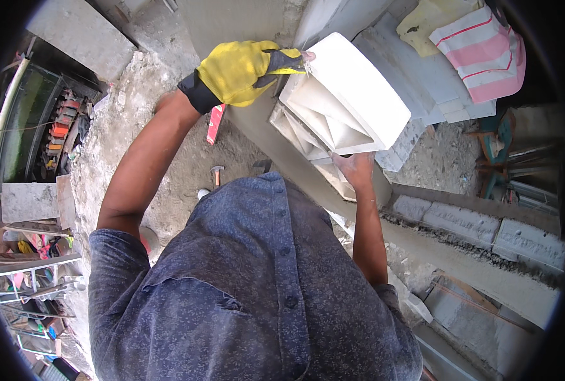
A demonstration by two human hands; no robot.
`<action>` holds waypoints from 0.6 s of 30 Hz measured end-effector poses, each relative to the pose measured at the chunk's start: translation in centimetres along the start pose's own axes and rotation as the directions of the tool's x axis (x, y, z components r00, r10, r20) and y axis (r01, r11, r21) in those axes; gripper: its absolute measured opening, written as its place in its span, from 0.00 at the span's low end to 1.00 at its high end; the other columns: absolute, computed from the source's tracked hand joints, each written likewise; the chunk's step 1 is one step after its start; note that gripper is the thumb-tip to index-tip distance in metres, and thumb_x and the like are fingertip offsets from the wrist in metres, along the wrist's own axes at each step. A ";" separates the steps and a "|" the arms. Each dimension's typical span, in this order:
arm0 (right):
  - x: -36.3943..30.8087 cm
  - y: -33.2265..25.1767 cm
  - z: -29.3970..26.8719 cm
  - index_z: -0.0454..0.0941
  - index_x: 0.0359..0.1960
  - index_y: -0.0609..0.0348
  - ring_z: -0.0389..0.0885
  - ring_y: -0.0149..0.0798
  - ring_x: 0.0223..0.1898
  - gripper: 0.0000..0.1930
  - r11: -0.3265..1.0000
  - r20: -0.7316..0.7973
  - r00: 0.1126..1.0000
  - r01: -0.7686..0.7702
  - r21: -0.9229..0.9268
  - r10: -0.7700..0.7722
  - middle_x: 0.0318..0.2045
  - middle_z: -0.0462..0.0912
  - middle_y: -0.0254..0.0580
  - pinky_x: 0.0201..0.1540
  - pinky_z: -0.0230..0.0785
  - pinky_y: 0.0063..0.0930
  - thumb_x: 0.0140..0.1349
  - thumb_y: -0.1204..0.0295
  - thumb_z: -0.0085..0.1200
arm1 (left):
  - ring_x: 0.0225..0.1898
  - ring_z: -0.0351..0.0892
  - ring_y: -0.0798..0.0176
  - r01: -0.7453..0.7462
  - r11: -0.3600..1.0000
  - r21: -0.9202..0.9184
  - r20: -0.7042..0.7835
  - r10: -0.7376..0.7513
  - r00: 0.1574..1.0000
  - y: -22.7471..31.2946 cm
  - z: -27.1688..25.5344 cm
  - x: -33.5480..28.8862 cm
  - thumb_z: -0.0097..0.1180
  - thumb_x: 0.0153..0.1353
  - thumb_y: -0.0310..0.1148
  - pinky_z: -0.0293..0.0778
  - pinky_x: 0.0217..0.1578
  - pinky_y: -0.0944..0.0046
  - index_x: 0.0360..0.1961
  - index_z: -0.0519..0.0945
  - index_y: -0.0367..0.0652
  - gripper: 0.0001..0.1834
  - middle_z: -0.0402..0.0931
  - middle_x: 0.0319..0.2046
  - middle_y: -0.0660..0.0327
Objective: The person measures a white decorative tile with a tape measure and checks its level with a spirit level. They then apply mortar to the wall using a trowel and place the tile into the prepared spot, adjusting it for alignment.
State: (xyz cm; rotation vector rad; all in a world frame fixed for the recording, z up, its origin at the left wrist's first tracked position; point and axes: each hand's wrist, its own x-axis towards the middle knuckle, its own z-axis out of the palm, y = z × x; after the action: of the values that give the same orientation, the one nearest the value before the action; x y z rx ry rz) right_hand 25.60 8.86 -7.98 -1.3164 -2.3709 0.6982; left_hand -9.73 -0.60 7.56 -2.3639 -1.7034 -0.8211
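Now we have the white hollow block (pixel 358 86) tilted between our hands, over the grey ledge (pixel 473 273). Our gloved left hand (pixel 238 73) is pinching its upper left corner; our bare right hand (pixel 356 168) grips its lower edge, some fingertips hidden. Just underneath, more white blockwork (pixel 295 130) fills the ledge; whether the two touch, we can't tell. Crowding us on the far right, grey slabs (pixel 403 70) carry a pink-striped bag (pixel 485 54) and a yellowish sack (pixel 431 25). Down left, a red bar (pixel 215 124) and a hammer (pixel 217 175) lie near our shirt front.
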 end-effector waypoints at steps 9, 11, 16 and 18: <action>-0.4 -1.8 -0.9 0.77 0.53 0.63 0.72 0.56 0.58 0.35 0.980 -0.078 0.997 -0.020 -0.199 0.005 0.52 0.78 0.57 0.63 0.62 0.46 0.44 0.55 0.72 | 0.43 0.81 0.47 0.013 1.000 -0.009 -0.033 -0.013 0.999 -0.5 0.7 -0.4 0.61 0.55 0.30 0.77 0.42 0.53 0.59 0.78 0.55 0.27 0.79 0.47 0.56; -0.3 -2.3 -1.4 0.77 0.53 0.64 0.71 0.58 0.58 0.36 0.989 0.037 0.993 -0.108 -0.104 0.112 0.52 0.77 0.61 0.65 0.60 0.47 0.43 0.56 0.74 | 0.43 0.81 0.48 0.016 1.000 -0.011 0.009 -0.016 1.000 0.1 0.2 0.0 0.60 0.56 0.31 0.78 0.42 0.54 0.58 0.79 0.56 0.26 0.80 0.48 0.57; 0.3 -3.7 -3.1 0.77 0.51 0.68 0.76 0.50 0.53 0.34 0.971 0.116 0.984 -0.153 0.182 0.133 0.52 0.78 0.56 0.60 0.66 0.40 0.42 0.64 0.77 | 0.42 0.82 0.51 -0.002 0.994 0.108 0.011 0.001 1.000 -0.4 0.3 -0.4 0.61 0.57 0.32 0.78 0.39 0.57 0.56 0.80 0.60 0.23 0.81 0.47 0.60; 0.4 -3.5 -4.2 0.77 0.50 0.69 0.79 0.45 0.50 0.33 0.886 0.144 0.970 -0.240 0.396 0.198 0.51 0.79 0.52 0.56 0.70 0.36 0.42 0.68 0.77 | 0.42 0.82 0.52 0.050 0.994 0.101 0.001 -0.051 0.999 0.0 0.2 -0.3 0.62 0.56 0.33 0.79 0.39 0.57 0.56 0.80 0.61 0.24 0.81 0.48 0.61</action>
State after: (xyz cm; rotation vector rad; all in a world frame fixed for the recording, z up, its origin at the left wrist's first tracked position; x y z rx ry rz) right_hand 25.13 8.71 -2.47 -1.3908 -2.0032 1.2792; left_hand -9.71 -0.79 7.20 -2.2665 -1.7686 -0.7202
